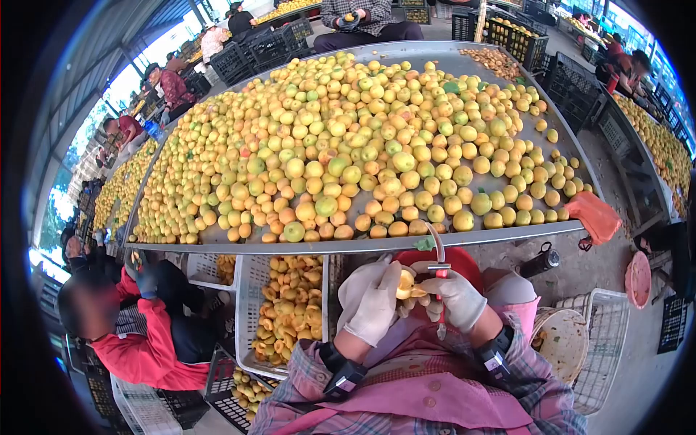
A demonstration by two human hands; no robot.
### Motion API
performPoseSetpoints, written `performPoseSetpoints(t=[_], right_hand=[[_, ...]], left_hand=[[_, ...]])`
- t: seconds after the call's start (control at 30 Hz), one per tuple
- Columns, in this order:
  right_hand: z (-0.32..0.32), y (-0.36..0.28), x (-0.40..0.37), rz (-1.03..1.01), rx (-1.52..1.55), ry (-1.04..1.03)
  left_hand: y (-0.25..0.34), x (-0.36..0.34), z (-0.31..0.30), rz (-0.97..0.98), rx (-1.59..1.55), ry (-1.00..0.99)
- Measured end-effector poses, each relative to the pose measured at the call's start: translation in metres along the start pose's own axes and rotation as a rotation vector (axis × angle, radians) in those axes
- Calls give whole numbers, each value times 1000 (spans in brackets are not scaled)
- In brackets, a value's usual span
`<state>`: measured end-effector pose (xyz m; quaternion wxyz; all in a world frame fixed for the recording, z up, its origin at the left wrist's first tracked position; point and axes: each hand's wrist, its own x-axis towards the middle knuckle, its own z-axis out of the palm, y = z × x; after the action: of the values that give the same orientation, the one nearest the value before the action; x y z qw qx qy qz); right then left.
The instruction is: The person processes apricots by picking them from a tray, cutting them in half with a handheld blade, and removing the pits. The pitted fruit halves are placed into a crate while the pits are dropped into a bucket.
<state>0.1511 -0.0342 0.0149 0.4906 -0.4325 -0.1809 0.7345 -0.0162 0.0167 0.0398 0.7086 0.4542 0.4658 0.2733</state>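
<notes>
Fruit [404, 283], in left hand [378, 301], beside right hand [461, 296]

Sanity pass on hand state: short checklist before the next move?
1. Gloves on: ok. Left hand and right hand both wear white gloves.
2. Fruit held: ok. Left fingers grip a yellow fruit.
3. Tool held: ok. Right hand grips a curved-bladed tool.
4. Blade clear of left fingers: ok, apparently; it points up toward the metal tray.
5. Stone out of the held fruit: cannot tell; too small.
6. White crate uncovered: ok; cut fruit visible inside.
</notes>
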Motion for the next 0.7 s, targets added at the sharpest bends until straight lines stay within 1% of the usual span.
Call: performPoseSetpoints(t=[0.03, 0.1, 0.13, 0.17, 0.2, 0.23, 0.3, 0.37, 0.4, 0.43, 0.5, 0.53, 0.57, 0.6, 0.63, 0.7], right_hand=[[0, 0, 0, 65, 88, -34], [-1, 4, -1, 71, 141, -32], [-2, 5, 0, 78, 191, -32], [-4, 5, 0, 79, 190, -33], [-6, 5, 1, 54, 174, 15], [-9, 5, 1, 28, 158, 61], [-20, 5, 5, 0, 41, 167], [-28, 4, 5, -16, 49, 281], [-35, 6, 5, -28, 31, 284], [-39, 7, 4, -24, 58, 308], [-46, 8, 1, -9, 131, 311], [-49, 9, 0, -9, 133, 309], [-52, 9, -2, -11, 151, 279], [-54, 9, -3, -13, 168, 249], [-55, 9, -4, -14, 169, 246], [-56, 9, -7, -23, 171, 231]], left_hand=[[-6, 2, -4, 0, 2, -1], [-21, 5, -17, 60, -169, -77], [-23, 3, -23, 61, -169, -76], [-22, 1, -29, 34, -165, -22], [-22, -3, -38, 8, -160, 32], [-34, -5, -56, 341, 250, 114], [-45, -4, -105, 776, 1043, 201], [-33, -21, -128, -159, 154, 286], [-49, -23, -144, -68, 279, 393], [-78, -21, -168, 24, 404, 499], [-141, -20, -245, 412, 1253, 393], [-153, -26, -266, 412, 1256, 394], [-162, -30, -283, 239, 1445, 280], [-155, -32, -283, 58, 1620, 159], [-152, -32, -280, 58, 1623, 161], [-137, -28, -258, -68, 1130, 614]])
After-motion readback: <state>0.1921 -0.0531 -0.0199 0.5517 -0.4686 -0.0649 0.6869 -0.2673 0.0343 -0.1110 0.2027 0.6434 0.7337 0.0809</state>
